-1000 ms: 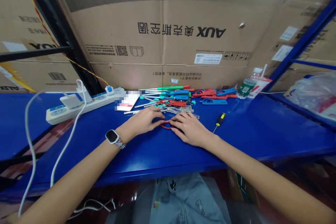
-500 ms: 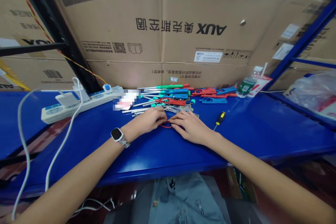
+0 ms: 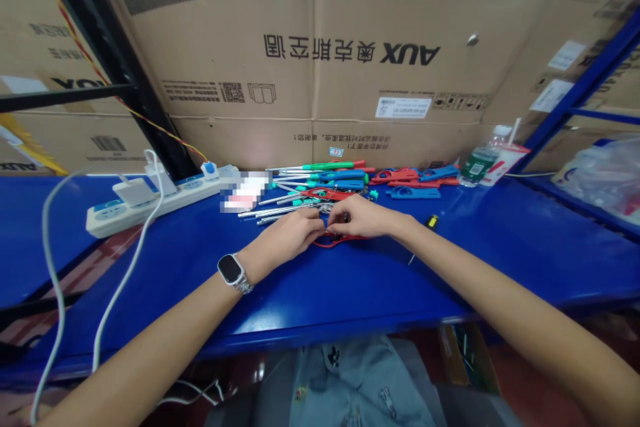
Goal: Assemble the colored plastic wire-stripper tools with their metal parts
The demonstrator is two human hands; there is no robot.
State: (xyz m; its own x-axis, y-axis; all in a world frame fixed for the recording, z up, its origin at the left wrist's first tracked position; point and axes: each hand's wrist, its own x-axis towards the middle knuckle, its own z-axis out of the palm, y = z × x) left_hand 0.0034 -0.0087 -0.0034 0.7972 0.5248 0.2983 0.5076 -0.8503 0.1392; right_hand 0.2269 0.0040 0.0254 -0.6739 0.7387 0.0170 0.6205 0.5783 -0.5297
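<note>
My left hand (image 3: pixel 297 233), with a watch (image 3: pixel 231 269) on its wrist, has its fingers closed at the left end of a red plastic lighter casing (image 3: pixel 325 243). The casing lies low over the table, partly covered by both hands. My right hand (image 3: pixel 363 217) is bent over the casing, thumb and fingertips pinched together close to my left fingertips. Whatever is in that pinch is too small to make out. Just beyond the hands lies a pile of metal lighter tubes (image 3: pixel 280 215) with green and blue parts, and another red casing (image 3: pixel 325 193) on top.
Red and blue casings (image 3: pixel 413 193) lie at the back right. A screwdriver (image 3: pixel 432 221) is partly behind my right forearm. A bottle (image 3: pixel 477 165) and a cup (image 3: pixel 505 163) stand at the right. A power strip (image 3: pixel 107 217) with white cables is at the left; a cardboard box (image 3: pixel 320 87) closes off the back.
My right hand has lifted and turned from lying flat over the casing to a pinch, showing more of the red casing. My left hand stays at the casing. The view has shifted slightly.
</note>
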